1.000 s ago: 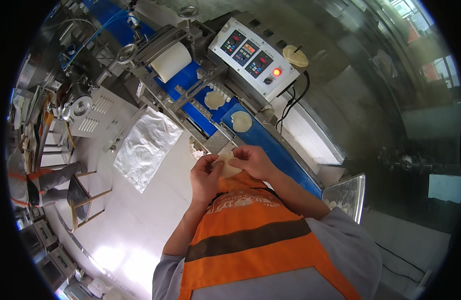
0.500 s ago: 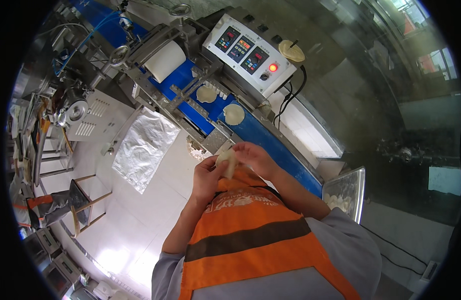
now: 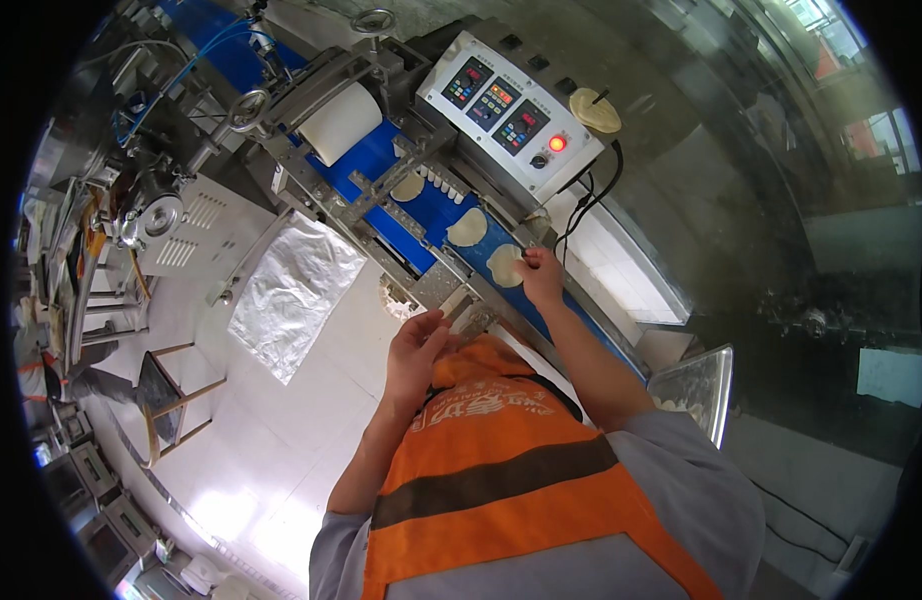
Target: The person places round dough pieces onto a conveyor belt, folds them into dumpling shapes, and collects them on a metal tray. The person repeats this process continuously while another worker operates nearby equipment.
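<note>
On the blue conveyor belt (image 3: 581,318), my right hand (image 3: 543,278) pinches the right edge of a thin, pale dough round (image 3: 503,266). The round still lies mostly flat on the belt. Further up the belt are a second dough round (image 3: 468,228) and a third (image 3: 408,187), partly under the metal frame. My left hand (image 3: 413,352) hovers in front of my orange apron (image 3: 491,410), its fingers loosely curled and apart, with no dough visible in it.
A white roller (image 3: 341,122) spans the belt upstream. Beyond it stands a control box (image 3: 511,115) with a lit red button. A metal tray (image 3: 706,385) holding pale pieces sits at the belt's lower end. Left are a plastic sheet (image 3: 293,295) and a stool (image 3: 166,405).
The dough piece that was between my hands is no longer in view. My right hand has reached up and right to a round on the belt. The dough rounds have travelled down the belt.
</note>
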Demonstrator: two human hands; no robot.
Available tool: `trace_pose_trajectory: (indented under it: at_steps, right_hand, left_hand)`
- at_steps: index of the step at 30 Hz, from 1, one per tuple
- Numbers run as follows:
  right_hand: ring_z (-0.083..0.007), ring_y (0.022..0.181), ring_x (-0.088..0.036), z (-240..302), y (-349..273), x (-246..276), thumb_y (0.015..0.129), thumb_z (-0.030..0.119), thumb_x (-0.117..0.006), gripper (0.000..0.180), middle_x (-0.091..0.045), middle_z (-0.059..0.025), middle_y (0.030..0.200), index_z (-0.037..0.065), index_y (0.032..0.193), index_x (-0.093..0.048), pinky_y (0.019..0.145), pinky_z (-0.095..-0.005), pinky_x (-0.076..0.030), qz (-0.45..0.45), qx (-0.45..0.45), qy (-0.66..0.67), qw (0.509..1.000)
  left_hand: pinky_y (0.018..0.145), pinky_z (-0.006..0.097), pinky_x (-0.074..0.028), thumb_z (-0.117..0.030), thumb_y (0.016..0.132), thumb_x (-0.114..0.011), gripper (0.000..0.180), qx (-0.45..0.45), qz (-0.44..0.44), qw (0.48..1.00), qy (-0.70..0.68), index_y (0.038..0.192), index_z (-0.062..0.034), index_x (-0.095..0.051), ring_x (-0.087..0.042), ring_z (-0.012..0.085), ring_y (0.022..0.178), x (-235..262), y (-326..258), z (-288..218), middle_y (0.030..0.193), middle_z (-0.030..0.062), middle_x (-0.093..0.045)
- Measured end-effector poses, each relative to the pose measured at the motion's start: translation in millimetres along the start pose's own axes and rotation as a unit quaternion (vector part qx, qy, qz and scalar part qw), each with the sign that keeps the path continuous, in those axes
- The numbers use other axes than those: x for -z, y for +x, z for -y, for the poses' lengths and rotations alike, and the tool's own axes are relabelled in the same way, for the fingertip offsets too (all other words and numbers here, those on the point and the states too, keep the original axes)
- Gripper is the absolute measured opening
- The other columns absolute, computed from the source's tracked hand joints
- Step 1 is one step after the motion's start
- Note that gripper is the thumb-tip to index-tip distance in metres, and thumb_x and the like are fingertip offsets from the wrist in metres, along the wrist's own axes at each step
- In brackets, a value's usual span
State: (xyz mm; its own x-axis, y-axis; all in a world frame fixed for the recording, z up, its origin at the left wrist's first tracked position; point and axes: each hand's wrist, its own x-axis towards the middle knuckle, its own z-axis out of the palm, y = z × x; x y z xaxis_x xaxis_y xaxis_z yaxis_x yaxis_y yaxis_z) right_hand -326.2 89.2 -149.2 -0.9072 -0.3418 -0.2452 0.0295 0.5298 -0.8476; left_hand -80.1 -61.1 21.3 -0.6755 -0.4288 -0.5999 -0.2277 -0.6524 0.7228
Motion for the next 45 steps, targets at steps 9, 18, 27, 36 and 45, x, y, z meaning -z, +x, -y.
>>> trace_pose_trajectory:
  at_steps: [9,18,27,36,45]
  right_hand:
    - [-0.0223,0.077,-0.068,14.6,4.0,-27.7,0.081,0.014,-0.077,0.031,-0.070,-0.0091,0.086,0.004,0.107,-0.065,0.071,-0.0359,-0.054,-0.067,0.104,-0.035,0.992]
    - [-0.0248,0.075,-0.066,28.5,-3.5,-27.7,0.081,0.022,-0.081,0.035,-0.067,-0.0078,0.082,0.006,0.107,-0.063,0.070,-0.0382,-0.053,-0.094,0.071,-0.101,0.988]
    - [-0.0240,0.072,-0.066,38.0,-70.1,-3.0,0.083,0.023,-0.080,0.030,-0.066,-0.0080,0.080,0.007,0.102,-0.064,0.067,-0.0359,-0.054,-0.057,0.082,-0.063,0.993]
    - [-0.0255,0.075,-0.069,15.0,-204.4,83.3,0.089,0.023,-0.072,0.020,-0.071,-0.0113,0.085,0.005,0.095,-0.066,0.068,-0.0357,-0.055,-0.155,0.023,0.016,0.988]
    - [-0.0173,0.084,-0.071,-28.0,-343.3,223.2,0.092,0.020,-0.070,0.017,-0.074,-0.0093,0.092,0.005,0.102,-0.072,0.078,-0.0307,-0.055,-0.363,-0.193,0.049,0.910]
  left_hand:
    - [0.085,0.029,-0.055,-0.011,0.100,-0.057,0.030,0.004,-0.005,1.000,-0.005,0.128,0.0006,-0.054,-0.066,0.0164,0.099,4.0,-1.6,1.3,0.120,0.0105,-0.063]
    - [0.084,0.028,-0.055,-0.011,0.099,-0.059,0.031,0.001,-0.006,1.000,-0.012,0.128,0.0016,-0.054,-0.067,0.0162,0.098,8.5,-2.8,6.0,0.119,0.0102,-0.063]
    - [0.085,0.030,-0.056,-0.010,0.097,-0.062,0.032,0.012,0.035,0.999,0.026,0.127,-0.0001,-0.056,-0.067,0.0184,0.099,11.6,-1.3,2.2,0.117,0.0095,-0.064]
    - [0.082,0.030,-0.057,-0.007,0.099,-0.057,0.029,0.092,0.156,0.976,0.118,0.127,-0.0018,-0.055,-0.066,0.0194,0.099,-32.9,-2.7,26.1,0.116,0.0090,-0.063]
    - [0.082,0.029,-0.055,-0.009,0.099,-0.058,0.024,0.144,0.317,0.902,0.257,0.123,-0.0036,-0.057,-0.066,0.0179,0.099,-78.0,-5.3,78.4,0.114,0.0076,-0.065]
